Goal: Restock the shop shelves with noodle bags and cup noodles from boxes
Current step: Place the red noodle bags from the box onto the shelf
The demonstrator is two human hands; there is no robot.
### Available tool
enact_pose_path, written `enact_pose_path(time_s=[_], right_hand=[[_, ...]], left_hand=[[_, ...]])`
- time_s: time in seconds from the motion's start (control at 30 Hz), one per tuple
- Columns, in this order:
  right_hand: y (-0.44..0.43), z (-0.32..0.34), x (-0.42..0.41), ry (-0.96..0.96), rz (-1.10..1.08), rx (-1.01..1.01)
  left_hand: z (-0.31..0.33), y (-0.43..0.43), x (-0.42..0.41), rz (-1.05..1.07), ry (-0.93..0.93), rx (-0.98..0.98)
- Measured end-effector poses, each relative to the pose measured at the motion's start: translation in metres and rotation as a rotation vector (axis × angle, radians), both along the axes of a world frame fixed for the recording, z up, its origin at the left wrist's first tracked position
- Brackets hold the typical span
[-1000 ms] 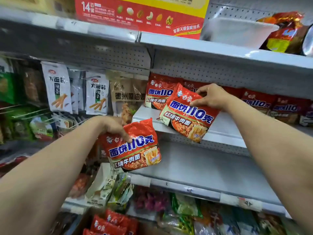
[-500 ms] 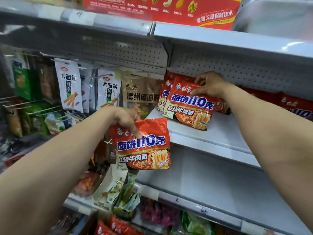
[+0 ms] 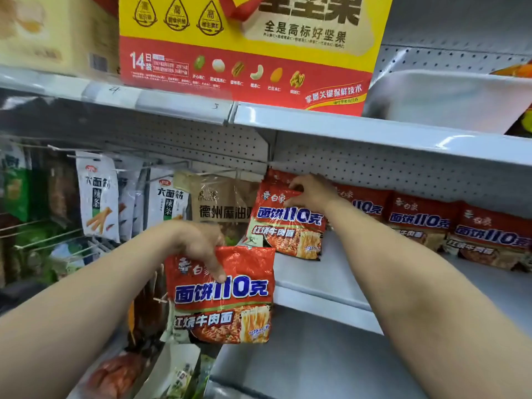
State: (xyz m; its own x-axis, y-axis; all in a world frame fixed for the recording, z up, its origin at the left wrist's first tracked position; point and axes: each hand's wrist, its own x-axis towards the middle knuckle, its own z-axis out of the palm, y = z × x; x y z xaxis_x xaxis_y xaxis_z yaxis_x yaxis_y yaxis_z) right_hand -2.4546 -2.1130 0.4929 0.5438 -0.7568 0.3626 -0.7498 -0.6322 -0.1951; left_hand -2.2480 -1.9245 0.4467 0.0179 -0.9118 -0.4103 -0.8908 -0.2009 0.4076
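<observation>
Pinching: left grip (image 3: pixel 198 243) on raised noodle bag (image 3: pixel 224 295), right grip (image 3: pixel 311 194) on shelved bag (image 3: pixel 288 226)

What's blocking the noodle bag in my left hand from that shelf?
Nothing visible: the shelf front is bare beside the noodle bag in the left hand; the right hand grips a second bag farther back.

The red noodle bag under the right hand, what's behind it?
Another red bag's top corner peeks behind the red noodle bag, before the white pegboard wall. The rest is hidden.
</observation>
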Motion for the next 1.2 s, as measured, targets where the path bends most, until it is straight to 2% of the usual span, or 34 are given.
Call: enact_pose_path(time_s=[0.13,0.3,0.43,0.73,0.9,1.03,1.2], right_hand=[[-0.009,-0.004,0.000,0.014,0.010,-0.030],[-0.017,0.004,-0.020,-0.105,0.044,-0.090],[-0.022,0.016,-0.051,-0.141,-0.010,-0.107],[-0.020,0.007,-0.113,-0.174,-0.084,-0.129],[-0.016,-0.005,-0.139,-0.103,-0.143,-0.124],[-0.007,-0.009,-0.147,-0.078,-0.209,-0.094],[0.018,-0.004,-0.139,-0.027,-0.298,-0.092]], left_hand=[[0.018,-0.009,-0.005,-0.054,0.012,0.008],[0.053,-0.026,-0.024,-0.105,0.027,0.014],[0.083,-0.050,-0.044,-0.105,0.010,-0.039],[0.089,-0.114,-0.083,-0.127,-0.221,-0.123],[0.068,-0.133,-0.084,-0.115,-0.293,-0.256],[0.054,-0.125,-0.085,-0.129,-0.294,-0.487],[0.046,-0.101,-0.075,-0.042,-0.188,-0.699]])
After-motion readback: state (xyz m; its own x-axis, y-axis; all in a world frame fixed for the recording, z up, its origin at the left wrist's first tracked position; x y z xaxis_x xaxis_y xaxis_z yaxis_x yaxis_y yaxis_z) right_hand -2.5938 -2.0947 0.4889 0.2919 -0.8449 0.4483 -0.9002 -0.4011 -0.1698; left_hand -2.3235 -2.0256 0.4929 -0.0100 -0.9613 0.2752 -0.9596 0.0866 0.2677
